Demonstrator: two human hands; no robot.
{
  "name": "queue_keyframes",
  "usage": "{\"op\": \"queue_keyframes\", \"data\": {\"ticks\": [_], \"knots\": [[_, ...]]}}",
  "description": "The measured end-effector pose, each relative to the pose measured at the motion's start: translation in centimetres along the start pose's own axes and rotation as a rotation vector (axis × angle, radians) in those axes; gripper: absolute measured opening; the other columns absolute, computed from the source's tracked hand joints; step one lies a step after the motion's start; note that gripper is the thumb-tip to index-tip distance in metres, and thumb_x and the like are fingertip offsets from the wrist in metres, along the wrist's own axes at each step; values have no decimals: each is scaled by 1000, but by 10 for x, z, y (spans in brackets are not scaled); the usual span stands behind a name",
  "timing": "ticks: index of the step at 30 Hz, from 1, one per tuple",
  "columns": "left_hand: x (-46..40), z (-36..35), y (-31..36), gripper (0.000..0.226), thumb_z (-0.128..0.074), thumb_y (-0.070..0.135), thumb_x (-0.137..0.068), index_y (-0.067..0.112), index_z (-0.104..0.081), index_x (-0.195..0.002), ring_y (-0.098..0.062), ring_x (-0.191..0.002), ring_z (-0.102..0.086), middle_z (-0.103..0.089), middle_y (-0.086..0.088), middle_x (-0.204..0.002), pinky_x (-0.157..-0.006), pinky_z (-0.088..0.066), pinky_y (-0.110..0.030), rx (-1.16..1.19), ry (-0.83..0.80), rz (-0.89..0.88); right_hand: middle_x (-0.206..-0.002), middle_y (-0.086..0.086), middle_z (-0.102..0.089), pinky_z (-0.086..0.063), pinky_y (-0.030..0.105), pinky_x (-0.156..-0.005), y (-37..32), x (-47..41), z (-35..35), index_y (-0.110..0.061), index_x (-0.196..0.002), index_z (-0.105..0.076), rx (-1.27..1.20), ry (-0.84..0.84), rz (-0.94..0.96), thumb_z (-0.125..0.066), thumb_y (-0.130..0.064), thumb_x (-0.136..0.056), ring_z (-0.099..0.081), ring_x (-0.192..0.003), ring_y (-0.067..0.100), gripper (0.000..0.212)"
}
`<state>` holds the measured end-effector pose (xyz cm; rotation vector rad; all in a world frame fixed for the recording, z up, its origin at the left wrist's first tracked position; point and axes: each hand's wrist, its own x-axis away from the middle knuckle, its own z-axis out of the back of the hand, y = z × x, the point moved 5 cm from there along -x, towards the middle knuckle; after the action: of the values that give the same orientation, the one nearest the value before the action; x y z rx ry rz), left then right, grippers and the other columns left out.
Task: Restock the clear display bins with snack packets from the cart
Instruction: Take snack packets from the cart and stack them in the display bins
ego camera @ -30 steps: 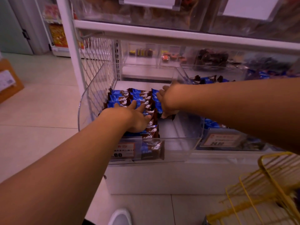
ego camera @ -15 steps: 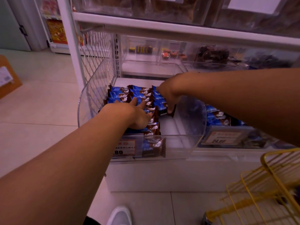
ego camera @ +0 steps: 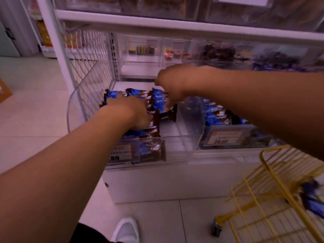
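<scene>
head view: left grip [ego camera: 133, 111] flat on snack packets [ego camera: 158, 100]; right grip [ego camera: 172, 85] pinching one; cart [ego camera: 273, 195] right.

Bare forearms, white shoe [ego camera: 126, 231], dark trouser leg [ego camera: 91, 235].

Two hands, left [ego camera: 133, 111] and right [ego camera: 172, 85], both in one clear bin [ego camera: 184, 142]. One further bin [ego camera: 245, 135] to its right. Packets [ego camera: 158, 100]: too many and too overlapped to count. Two price labels [ego camera: 223, 137]. One yellow cart [ego camera: 273, 199]. One shoe [ego camera: 126, 230].
</scene>
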<state>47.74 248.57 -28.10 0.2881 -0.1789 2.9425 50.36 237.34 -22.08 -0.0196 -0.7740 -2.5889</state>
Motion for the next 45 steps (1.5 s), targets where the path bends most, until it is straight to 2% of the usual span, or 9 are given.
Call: {"op": "queue_keyframes", "data": {"ticks": [5,9,12,15,19,23,31,37,45], "knots": [[64,69,70,35,-53,41,-90,15,-53,-66,-40,-73,-59,-51,-13,-67,-62,-40,-35,189,659,-334,-94,4,-68,-47,33,-73,52,174,8,-15,-102,-67,-342,659,220,-61,-37,-92,-59,-81,18,24],[136,85,161,41,-46,42,-87,20,-34,-54,-26,-50,-33,-28,6,-48,-53,-33,-31,265,789,-788,-68,3,-64,-42,29,-57,103,297,-75,-14,-76,-68,-420,387,-48,-59,-35,-93,-59,-60,22,29],[162,71,247,42,-46,53,-85,22,-39,-58,-22,-53,-38,-33,7,-51,-53,-37,-31,216,556,-1026,-103,1,-70,-43,16,-70,135,337,-174,-21,-111,-67,-341,-385,-212,-70,-43,-88,-64,-85,20,32],[166,38,338,42,-52,63,-87,23,-58,-74,-22,-73,-55,-53,7,-71,-66,-43,-29,-54,128,-1036,-140,11,-50,-55,38,-88,155,365,-254,-20,-147,-41,-443,-974,-385,-79,-43,-81,-59,-117,30,79],[158,-31,418,55,-57,60,-89,9,-61,-110,-28,-95,-66,-65,-8,-101,-78,-54,-39,-237,-585,-820,-161,10,-24,-49,45,-102,164,345,-288,-22,-157,-18,-464,-906,-370,-80,-44,-80,-46,-134,34,101],[153,-97,429,82,-60,63,-86,1,-46,-138,-32,-113,-60,-55,-16,-138,-84,-48,-42,-343,-904,-625,-154,12,-34,-57,30,-61,151,328,-314,-13,-154,-26,-518,-878,-371,-78,-46,-83,-60,-85,23,94],[150,-134,428,75,-69,51,-85,0,-48,-136,-32,-115,-62,-59,-16,-135,-94,-52,-41,-477,-1022,-676,-145,11,-37,-40,39,-78,114,327,-364,-20,-153,-23,-327,-821,-267,-79,-62,-71,-40,-126,33,108],[135,-105,440,25,-68,38,-90,19,-61,-105,-6,-45,-50,-55,1,-77,-28,-39,-14,-471,-786,-743,-111,8,-50,-42,36,-70,111,333,-359,-15,-114,-52,-471,-597,-367,-88,-42,-68,-45,-112,28,64],[105,-67,411,43,-74,50,-81,10,-67,-96,-21,-80,-64,-67,-10,-108,-72,-58,-29,-375,-774,-696,-104,14,-70,-60,33,-63,140,336,-328,-2,-104,-68,-983,-777,-523,-80,-3,-76,-70,-88,26,31]]}}
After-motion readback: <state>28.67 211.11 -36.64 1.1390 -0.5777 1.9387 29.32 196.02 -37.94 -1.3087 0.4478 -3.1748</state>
